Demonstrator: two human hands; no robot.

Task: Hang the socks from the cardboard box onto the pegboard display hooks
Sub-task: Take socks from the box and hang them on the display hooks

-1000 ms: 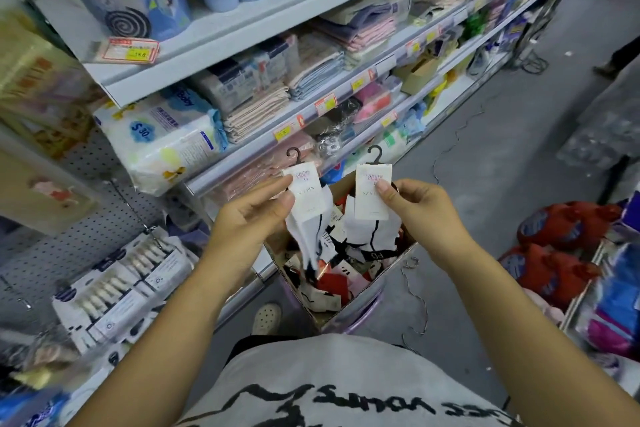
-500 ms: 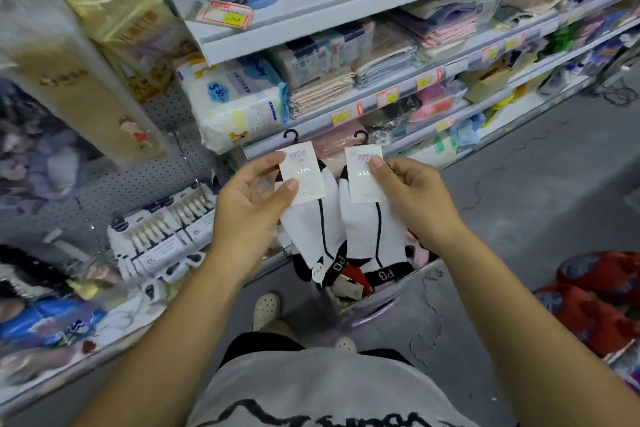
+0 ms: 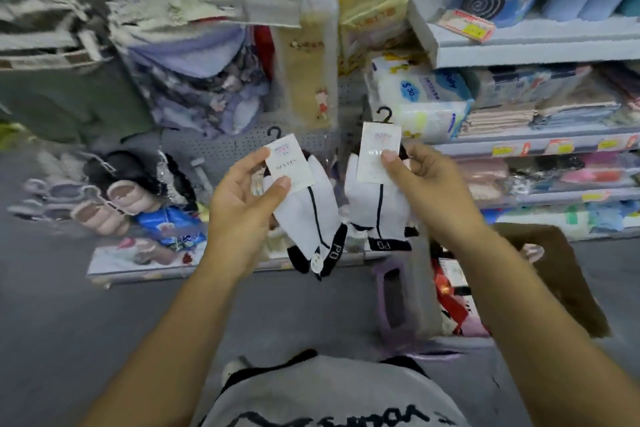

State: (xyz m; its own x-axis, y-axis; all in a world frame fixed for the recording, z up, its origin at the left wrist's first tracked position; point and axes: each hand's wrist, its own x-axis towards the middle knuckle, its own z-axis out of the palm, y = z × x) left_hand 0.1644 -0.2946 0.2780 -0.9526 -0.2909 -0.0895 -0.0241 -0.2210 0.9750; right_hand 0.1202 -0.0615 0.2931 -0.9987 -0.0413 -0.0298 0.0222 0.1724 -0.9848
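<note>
Swung leftward, left hand [image 3: 242, 198] and right hand [image 3: 427, 184] each pinch a sock pair [image 3: 304, 215] before open pegboard [image 3: 225, 146].

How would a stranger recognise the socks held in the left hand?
Before the grey pegboard, two white sock pairs are held up by their paper cards. The left hand pinches the left sock pair. Unlike the right sock pair, it hangs tilted and lower.

We hold two white sock pairs up, side by side and just apart. The left sock pair [image 3: 304, 215] tilts, its black hanger toward 11 o'clock and its black PD cuff toward 5. The right sock pair [image 3: 363, 204] hangs nearly upright, hanger at 12. Each bears a white card. The cardboard box [image 3: 554, 274] sits low at 4 o'clock, and the grey pegboard [image 3: 225, 144] stands behind at 10.
</note>
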